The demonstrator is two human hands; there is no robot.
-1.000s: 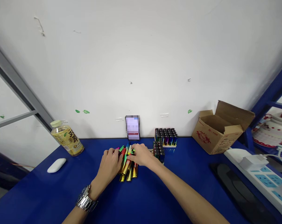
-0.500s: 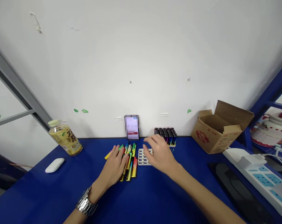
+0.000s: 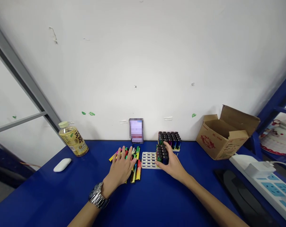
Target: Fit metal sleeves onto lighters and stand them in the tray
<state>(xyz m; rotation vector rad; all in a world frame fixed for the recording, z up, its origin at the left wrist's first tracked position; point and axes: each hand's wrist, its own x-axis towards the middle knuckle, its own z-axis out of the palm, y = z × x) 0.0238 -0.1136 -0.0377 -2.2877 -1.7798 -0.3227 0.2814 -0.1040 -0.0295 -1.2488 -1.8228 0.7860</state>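
Observation:
My left hand (image 3: 121, 167) lies flat, fingers spread, over a loose pile of shiny multicoloured lighters (image 3: 138, 171), hiding part of it. To the right is a white tray with rows of holes (image 3: 147, 161); its left part shows bare holes. On its right side several dark-ended lighters (image 3: 161, 153) stand upright in a tight block. My right hand (image 3: 175, 166) curves round this block, thumb at the front and fingers along the right and back. Behind stands another tray filled with upright dark-ended lighters (image 3: 175, 141).
A phone (image 3: 136, 130) leans on the wall. At left are a drink bottle (image 3: 74, 140) and a white case (image 3: 62, 165). An opened cardboard box (image 3: 218, 142), a black phone-like slab (image 3: 237, 192) and a power strip (image 3: 256, 176) occupy the right side.
My right hand has shifted right and turned from above the tray to the side of the standing lighters, which now show. My left hand stays on the pile. The view has moved slightly.

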